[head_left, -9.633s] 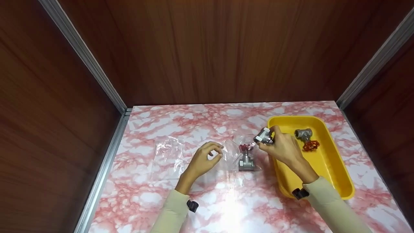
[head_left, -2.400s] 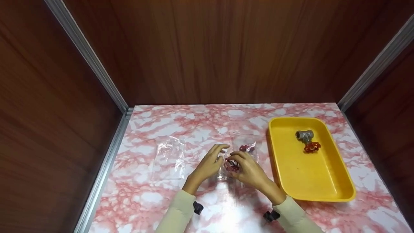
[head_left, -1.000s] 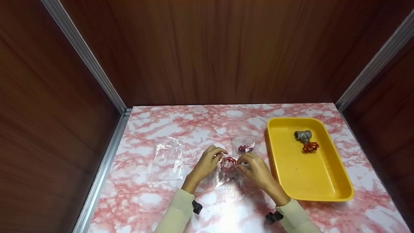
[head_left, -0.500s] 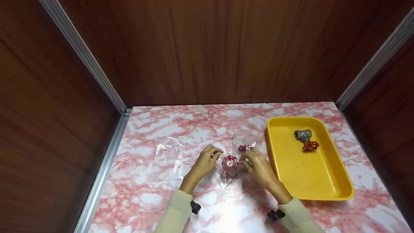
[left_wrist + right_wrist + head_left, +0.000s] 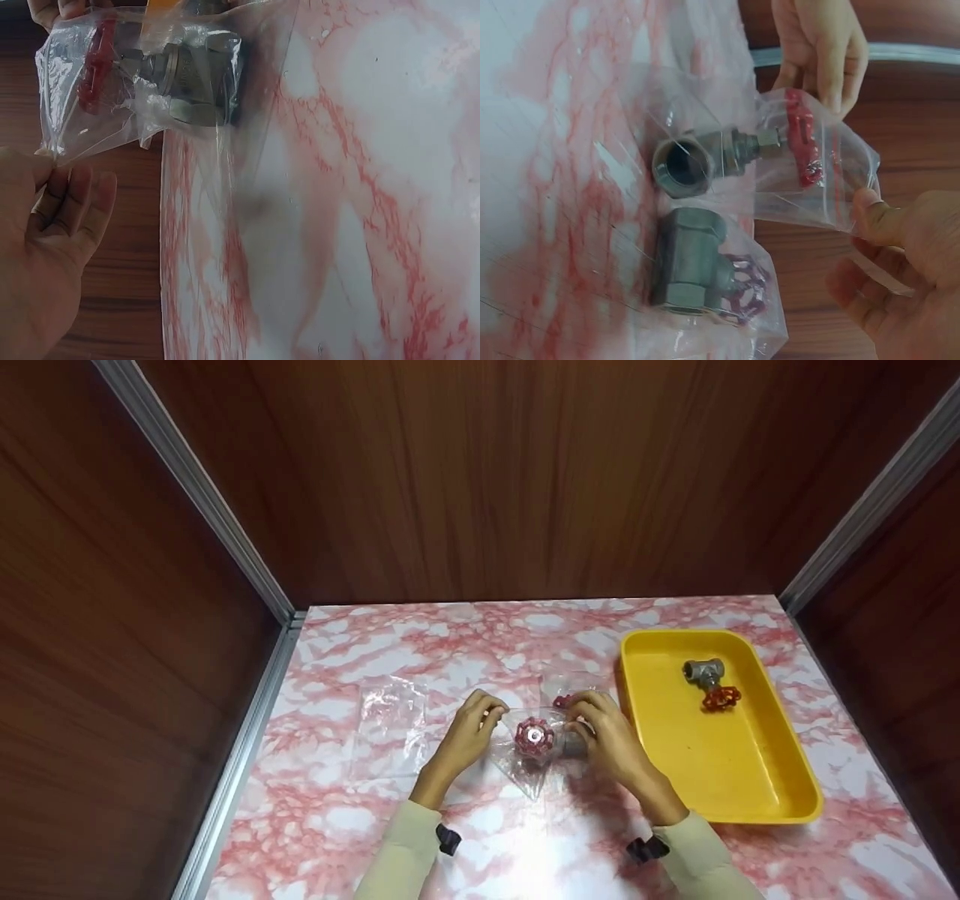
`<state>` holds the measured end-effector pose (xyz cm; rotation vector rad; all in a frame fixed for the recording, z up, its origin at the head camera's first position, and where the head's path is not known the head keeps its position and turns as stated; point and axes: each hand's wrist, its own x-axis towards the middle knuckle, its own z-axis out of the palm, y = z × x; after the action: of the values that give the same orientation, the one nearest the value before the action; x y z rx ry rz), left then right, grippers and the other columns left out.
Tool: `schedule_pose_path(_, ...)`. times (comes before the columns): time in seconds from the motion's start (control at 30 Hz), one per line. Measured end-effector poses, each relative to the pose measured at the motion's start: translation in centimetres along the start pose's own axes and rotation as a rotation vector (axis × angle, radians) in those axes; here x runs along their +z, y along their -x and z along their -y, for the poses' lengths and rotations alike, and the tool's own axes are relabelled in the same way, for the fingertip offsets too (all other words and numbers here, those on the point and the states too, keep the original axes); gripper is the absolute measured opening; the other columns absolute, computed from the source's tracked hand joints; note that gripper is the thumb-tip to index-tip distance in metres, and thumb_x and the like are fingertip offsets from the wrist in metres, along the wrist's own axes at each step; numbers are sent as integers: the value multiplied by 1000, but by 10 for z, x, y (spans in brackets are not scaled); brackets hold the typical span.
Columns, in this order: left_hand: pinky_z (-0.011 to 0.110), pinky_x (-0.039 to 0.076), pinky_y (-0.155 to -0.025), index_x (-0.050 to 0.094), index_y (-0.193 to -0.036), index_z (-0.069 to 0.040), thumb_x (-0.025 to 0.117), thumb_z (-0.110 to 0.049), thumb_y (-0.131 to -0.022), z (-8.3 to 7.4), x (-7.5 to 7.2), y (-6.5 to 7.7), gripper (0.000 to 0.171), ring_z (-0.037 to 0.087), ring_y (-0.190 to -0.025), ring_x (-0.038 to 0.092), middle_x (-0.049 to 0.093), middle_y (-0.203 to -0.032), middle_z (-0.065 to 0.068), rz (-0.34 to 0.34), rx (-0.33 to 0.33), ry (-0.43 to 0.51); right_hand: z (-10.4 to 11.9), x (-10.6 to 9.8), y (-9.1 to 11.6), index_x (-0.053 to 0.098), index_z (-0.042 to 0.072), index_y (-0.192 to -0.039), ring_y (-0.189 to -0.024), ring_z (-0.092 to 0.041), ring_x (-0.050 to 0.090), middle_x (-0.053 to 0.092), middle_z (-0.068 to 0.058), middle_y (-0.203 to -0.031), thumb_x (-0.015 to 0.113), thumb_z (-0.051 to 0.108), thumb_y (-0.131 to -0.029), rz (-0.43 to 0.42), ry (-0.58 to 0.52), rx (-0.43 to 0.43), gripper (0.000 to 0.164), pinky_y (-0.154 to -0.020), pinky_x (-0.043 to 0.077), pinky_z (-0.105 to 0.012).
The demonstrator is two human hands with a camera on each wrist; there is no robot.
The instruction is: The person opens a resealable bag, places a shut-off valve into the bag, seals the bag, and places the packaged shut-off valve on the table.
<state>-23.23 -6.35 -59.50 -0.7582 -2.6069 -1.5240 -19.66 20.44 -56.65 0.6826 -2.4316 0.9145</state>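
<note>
A globe-style valve with a red handwheel [image 5: 535, 736] stands upright inside a clear zip bag [image 5: 529, 780], handwheel uppermost, between the two hands. My left hand [image 5: 466, 733] pinches the bag's mouth at its left corner, thumb against fingertips. On the opposite corner, my right hand [image 5: 609, 735] pinches the plastic, plain in the right wrist view. The left wrist view shows the metal valve body [image 5: 199, 82] low in the bag, with the plastic stretched above the handwheel. Next to it lies a second bagged valve [image 5: 690, 259], partly hidden by my right hand in the head view.
At the right stands a yellow tray [image 5: 727, 772] holding one valve [image 5: 706, 673] with a red handwheel. A flat clear bag [image 5: 391, 727] lies on the marbled tabletop [image 5: 330, 817] at the left. Brown panels [image 5: 525, 480] enclose the back and sides.
The right hand brought the valve from above the tray; it now stands in the bag. Most recently the hands moved slightly apart, stretching the bag's mouth over the handwheel.
</note>
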Motion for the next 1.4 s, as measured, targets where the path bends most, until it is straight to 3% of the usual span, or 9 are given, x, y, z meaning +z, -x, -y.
schedule_pose_path(0.13,31,59,-91,68,-116,1,52,-20,-113,0,-2,0,26,19,-99,63,59,-111,8,-36,22,8,1,-2,-3,71,5,-91,-103,-29,67,75,-14,-108,82,2,-87,11,-1,29,12,-89,57,-42)
schedule_pose_path(0.37,31,59,-91,69,-112,-2,53,-23,-112,0,-3,0,25,18,-100,65,62,-111,6,-79,38,3,5,-6,-6,74,3,-101,-92,-26,69,77,-10,-98,79,3,-92,52,8,141,11,-82,59,-43)
schedule_pose_path(0.57,32,60,-91,67,-111,-3,55,-24,-112,-3,-4,1,24,18,-99,66,67,-107,5,-103,35,10,8,-9,-10,73,4,-100,-89,-23,69,76,-9,-99,77,2,-93,62,-26,181,9,-79,60,-40)
schedule_pose_path(0.87,32,60,-91,66,-108,-7,55,-21,-112,-7,-9,-1,18,18,-97,69,68,-104,5,-157,77,-3,12,-14,-19,73,3,-99,-83,-19,67,76,-10,-98,77,-3,-93,33,-57,157,9,-73,56,-33)
schedule_pose_path(1.2,30,59,-87,65,-107,-6,53,-21,-113,-12,-12,-1,20,17,-91,66,66,-98,5,-214,129,-1,18,-19,-26,75,4,-96,-83,-17,70,79,-9,-96,77,-5,-93,16,-113,146,9,-74,60,-31)
schedule_pose_path(1.4,28,57,-80,64,-106,1,54,-17,-113,-12,-11,0,22,15,-86,62,63,-94,6,-237,149,2,22,-20,-28,75,4,-96,-85,-19,72,79,-7,-97,77,-6,-92,1,-131,133,11,-75,60,-32)
